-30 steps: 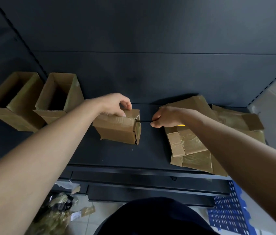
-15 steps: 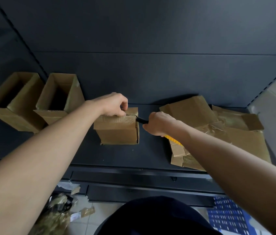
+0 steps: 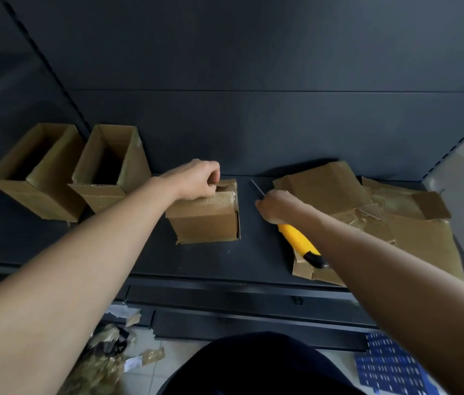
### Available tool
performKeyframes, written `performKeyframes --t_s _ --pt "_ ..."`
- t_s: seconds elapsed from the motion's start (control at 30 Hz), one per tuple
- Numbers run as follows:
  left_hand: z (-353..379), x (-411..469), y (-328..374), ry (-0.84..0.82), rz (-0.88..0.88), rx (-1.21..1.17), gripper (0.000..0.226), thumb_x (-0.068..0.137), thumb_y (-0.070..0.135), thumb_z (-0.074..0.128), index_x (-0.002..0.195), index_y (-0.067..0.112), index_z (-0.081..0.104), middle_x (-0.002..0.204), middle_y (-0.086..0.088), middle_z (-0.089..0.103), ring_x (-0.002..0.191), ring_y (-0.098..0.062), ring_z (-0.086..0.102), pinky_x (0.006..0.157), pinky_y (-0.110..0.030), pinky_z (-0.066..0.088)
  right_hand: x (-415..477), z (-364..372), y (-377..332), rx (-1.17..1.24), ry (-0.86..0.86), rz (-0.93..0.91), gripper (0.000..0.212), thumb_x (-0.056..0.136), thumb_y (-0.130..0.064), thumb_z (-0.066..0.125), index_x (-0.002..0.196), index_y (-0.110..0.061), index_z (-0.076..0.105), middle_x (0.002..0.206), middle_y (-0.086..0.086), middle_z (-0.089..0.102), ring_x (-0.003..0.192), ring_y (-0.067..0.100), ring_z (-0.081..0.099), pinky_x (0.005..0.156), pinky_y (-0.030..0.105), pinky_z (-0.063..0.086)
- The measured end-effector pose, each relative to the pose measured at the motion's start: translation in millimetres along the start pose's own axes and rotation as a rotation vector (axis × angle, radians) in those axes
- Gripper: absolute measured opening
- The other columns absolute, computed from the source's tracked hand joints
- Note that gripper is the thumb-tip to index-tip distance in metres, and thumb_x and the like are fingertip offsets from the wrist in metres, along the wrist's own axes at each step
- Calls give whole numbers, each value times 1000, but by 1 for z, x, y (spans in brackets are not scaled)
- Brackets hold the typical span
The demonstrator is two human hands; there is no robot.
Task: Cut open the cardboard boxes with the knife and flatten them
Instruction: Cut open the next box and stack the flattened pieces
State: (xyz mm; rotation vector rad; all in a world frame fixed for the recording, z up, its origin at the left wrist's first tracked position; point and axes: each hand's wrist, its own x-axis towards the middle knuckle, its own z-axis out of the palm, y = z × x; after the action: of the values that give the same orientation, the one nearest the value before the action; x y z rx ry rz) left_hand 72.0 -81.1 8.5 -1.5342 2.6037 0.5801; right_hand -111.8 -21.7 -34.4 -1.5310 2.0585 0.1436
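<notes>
Utility knife [image 3: 299, 243] bared just right of the taped box [image 3: 205, 220]
Head view: the left hand [image 3: 196, 179] curls its fingers [image 3: 213, 173] over the box's top edge; the right hand [image 3: 275, 206] is wrapped round the knife, blade clear of the box. A slip along the top seam would likely nick those fingers

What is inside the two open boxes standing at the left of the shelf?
Only bare inner walls show in the far-left box and the box beside it. Deep shadow hides both bottoms, so any contents cannot be seen.
</notes>
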Motion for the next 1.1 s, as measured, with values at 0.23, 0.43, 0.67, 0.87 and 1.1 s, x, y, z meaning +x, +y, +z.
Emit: performKeyframes --t_s 0.23,0.43,0.67,0.87,1.1 --pt "10 -10 -14 182 -188 -183 32 86 25 68 106 24 44 115 0 57 99 -18 57 84 -40 51 10 38 -16 166 -126 23 47 103 -7 31 149 -6 22 144 24 37 126 35 45 92 34 42" --pt "1 -23 -28 156 -609 -452 82 77 37 77 140 6 33 139 -9 43 121 -27 47 83 -34 43 27 44 -13 590 -34 89 41 103 -26 36 122 5 56 117 22 60 88 26 50 74 28 36" --pt "5 -26 -27 22 -816 -792 85 63 33 88 129 2 44 114 -16 60 104 -34 58 70 -45 55 17 -6 -41 945 277 2 65 93 -63 38 104 -3 60 92 8 60 80 23 60 72 31 47" --pt "9 -24 -23 65 -722 -693 46 71 33 81 99 4 59 98 -14 65 87 -31 65 74 -45 59 -2 -10 -63 621 41 -70 81 75 -48 73 138 -12 36 133 11 45 107 27 55 81 38 56" --pt "7 -33 -7 294 -639 -509 28 73 31 71 72 12 51 72 -1 54 78 -23 59 63 -29 45 -3 -15 -75 515 134 -10 69 62 -42 81 116 -8 55 102 9 65 84 27 67 73 40 59"
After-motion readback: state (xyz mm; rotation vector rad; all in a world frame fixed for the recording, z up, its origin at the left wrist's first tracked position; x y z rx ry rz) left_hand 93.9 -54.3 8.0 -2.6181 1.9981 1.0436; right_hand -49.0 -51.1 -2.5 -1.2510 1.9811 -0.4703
